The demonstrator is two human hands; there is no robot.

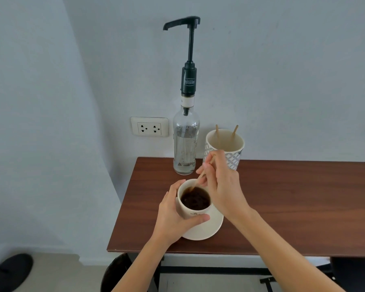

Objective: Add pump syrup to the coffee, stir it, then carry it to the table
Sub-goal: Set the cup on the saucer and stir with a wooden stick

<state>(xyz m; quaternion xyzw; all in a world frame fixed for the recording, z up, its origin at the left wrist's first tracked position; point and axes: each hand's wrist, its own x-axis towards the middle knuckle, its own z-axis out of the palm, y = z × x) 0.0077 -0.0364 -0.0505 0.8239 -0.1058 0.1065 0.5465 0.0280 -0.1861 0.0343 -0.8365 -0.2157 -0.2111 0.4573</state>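
A cream cup of dark coffee (195, 200) stands on a cream saucer (211, 228) near the left end of a brown wooden table (282, 207). My left hand (175, 216) wraps around the cup's left side, thumb across its front. My right hand (221, 182) pinches a thin wooden stir stick (199, 179) whose lower end dips into the coffee. Behind the cup stands a clear glass syrup bottle (185, 144) with a tall black pump (188, 49), its spout pointing left.
A patterned cup (224, 147) holding two more wooden sticks stands right of the bottle, against the wall. A wall socket (149, 126) sits left of the bottle. The table's left edge is close to the cup. Dark stools show below the table.
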